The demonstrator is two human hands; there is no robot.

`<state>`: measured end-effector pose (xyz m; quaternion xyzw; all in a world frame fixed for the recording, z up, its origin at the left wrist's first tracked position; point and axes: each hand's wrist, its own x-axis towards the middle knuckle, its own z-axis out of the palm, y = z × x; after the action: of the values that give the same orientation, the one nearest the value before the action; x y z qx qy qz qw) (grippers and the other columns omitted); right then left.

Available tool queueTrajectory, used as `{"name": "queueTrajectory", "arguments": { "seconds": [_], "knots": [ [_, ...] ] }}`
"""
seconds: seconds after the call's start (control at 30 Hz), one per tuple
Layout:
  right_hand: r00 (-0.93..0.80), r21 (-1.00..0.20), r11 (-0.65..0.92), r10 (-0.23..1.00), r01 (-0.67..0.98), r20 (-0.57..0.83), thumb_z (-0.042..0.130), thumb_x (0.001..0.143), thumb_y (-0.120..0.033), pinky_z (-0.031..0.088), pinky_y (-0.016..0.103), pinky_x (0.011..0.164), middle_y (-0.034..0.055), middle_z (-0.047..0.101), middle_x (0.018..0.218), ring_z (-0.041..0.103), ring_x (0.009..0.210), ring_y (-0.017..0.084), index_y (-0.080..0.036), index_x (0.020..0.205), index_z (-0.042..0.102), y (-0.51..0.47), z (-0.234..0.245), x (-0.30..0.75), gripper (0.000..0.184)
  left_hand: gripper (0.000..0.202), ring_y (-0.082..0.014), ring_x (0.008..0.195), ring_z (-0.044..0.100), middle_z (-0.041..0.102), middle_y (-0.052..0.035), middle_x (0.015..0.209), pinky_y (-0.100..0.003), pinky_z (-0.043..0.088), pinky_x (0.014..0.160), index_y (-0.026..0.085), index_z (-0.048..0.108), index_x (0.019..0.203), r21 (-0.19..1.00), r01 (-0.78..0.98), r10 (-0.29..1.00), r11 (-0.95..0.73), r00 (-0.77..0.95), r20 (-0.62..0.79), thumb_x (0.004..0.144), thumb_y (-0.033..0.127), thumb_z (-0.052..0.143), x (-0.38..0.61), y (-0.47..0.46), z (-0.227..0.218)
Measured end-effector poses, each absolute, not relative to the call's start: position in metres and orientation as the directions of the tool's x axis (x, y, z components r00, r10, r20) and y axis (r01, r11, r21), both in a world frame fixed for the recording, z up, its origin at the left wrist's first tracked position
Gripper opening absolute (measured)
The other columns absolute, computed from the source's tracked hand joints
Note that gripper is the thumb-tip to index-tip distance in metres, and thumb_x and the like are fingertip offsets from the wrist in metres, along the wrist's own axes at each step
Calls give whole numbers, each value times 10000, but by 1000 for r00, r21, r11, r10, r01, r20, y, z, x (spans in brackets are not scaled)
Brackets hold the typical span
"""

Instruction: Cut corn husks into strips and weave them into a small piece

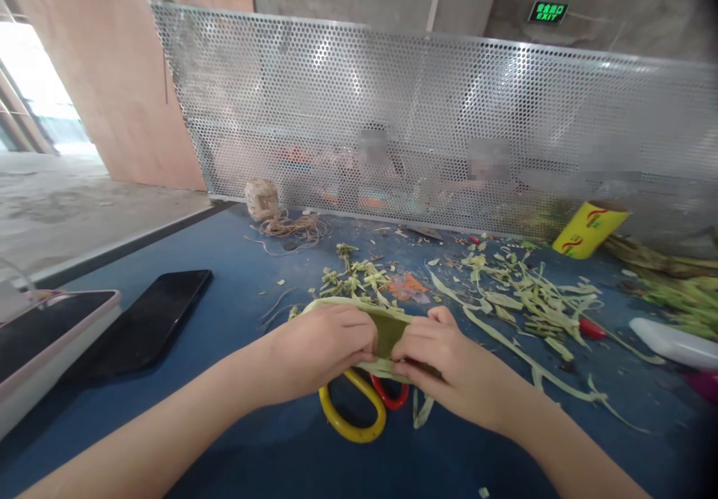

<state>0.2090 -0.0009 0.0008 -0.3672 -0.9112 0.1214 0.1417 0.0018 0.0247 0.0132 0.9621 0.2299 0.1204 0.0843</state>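
Left opening [45, 74] blown out; glare on perforated panel [415, 110]; right corners dark.

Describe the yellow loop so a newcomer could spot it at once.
Over the blue table, find the left hand and right hand gripping a green leaf-like piece. Just below them in the view lies the yellow loop, told by its colour from the red loop just to its right.

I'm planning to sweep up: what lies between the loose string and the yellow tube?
In the head view, scattered plant scraps, a flat grey piece and small red bits lie on the blue table.
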Motion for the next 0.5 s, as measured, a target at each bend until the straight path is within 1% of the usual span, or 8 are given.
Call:
{"name": "queueTrajectory", "arguments": {
  "seconds": [0.13, 0.3, 0.5],
  "knots": [
    [-666, -378, 672, 726, 636, 170, 447, 864, -218, 282, 291, 744, -25, 587, 759, 497, 725, 109, -203, 797, 536, -1, 0, 209, 112, 214, -146, 738, 528, 571, -56, 824, -240, 423, 676, 141, 516, 771, 203, 469, 507, -859, 835, 214, 880, 187, 337, 4, 24, 11],
    [-620, -410, 622, 769, 667, 157, 371, 877, -169, 314, 289, 718, -27, 594, 736, 471, 682, 116, -211, 788, 542, 0, 0, 208, 197, 217, -131, 702, 535, 548, -41, 812, -219, 430, 641, 147, 511, 786, 211, 524, 562, -825, 800, 210, 888, 201, 327, 6, 24, 6],
    [-596, -437, 589, 791, 680, 141, 378, 878, -221, 347, 269, 673, -14, 596, 718, 459, 731, 140, -214, 764, 564, 3, -3, 209, 218, 195, -124, 660, 538, 561, -19, 766, -210, 417, 595, 151, 521, 797, 156, 562, 583, -812, 783, 217, 883, 212, 357, 8, 23, 4]
  ]
}}
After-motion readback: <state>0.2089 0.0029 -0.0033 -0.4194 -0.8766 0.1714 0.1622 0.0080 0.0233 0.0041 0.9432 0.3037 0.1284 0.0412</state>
